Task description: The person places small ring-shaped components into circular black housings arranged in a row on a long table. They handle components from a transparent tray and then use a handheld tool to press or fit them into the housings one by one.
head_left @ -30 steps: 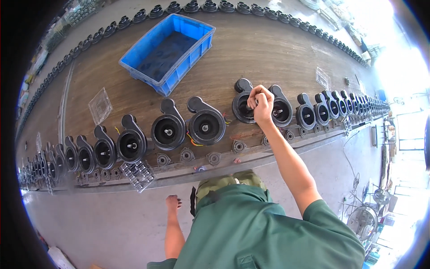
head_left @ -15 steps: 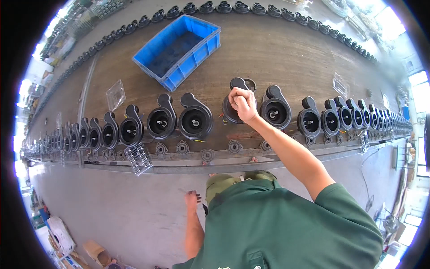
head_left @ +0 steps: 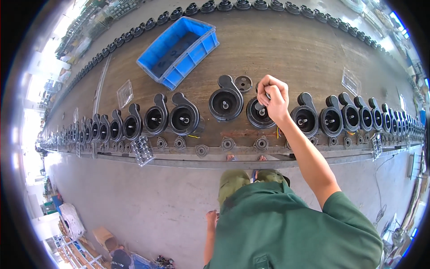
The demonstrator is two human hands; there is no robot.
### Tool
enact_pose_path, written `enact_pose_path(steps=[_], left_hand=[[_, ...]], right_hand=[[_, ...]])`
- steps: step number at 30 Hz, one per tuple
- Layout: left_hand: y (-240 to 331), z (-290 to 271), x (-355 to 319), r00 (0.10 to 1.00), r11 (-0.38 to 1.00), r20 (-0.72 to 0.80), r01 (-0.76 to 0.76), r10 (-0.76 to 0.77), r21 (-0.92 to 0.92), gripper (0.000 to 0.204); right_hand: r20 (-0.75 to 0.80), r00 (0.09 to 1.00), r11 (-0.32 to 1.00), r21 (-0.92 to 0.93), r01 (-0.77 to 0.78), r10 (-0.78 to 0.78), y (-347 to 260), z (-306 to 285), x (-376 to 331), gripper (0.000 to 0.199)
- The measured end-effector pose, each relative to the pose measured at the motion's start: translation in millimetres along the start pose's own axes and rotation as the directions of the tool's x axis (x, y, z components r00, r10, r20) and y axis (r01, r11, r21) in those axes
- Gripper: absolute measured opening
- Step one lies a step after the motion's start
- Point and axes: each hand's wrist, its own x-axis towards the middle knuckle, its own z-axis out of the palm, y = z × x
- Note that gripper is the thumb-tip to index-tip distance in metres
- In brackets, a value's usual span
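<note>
Fingers of the right hand are curled shut over the centre of a black housing in the bench row, one unit nearer than a second ago. The left hand hangs loose, holding nothing, beside the green shirt.

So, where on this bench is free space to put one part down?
Bare wood lies right of the blue bin, behind the near row of black housings, up to the clear tray. It is crowded along the near row, where the right hand works, and at the edge with small round parts.
</note>
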Motion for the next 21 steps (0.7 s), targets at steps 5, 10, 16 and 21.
enact_pose_path(steps=[5,10,16,21], left_hand=[[42,-15,18,0.996,0.996,0.054,-0.072,0.075,-0.054,0.023],[160,-26,60,0.970,0.914,-0.052,0.206,-0.238,-0.350,0.028],[243,-30,87,0.997,0.950,-0.054,0.041,-0.060,-0.310,0.028],[244,-16,88,0.999,0.961,0.034,0.047,-0.039,-0.271,0.029]], right_hand=[[-0.023,1.000,0.999,-0.044,-0.007,0.006,7,-13,-9,0.019],[-0.053,0.995,0.970,-0.226,-0.090,0.080,8,-11,-10,0.019],[-0.046,0.999,0.973,-0.231,-0.030,0.020,51,-31,-20,0.019],[-0.075,0.996,0.978,-0.200,-0.064,0.050,58,-40,-18,0.018]])
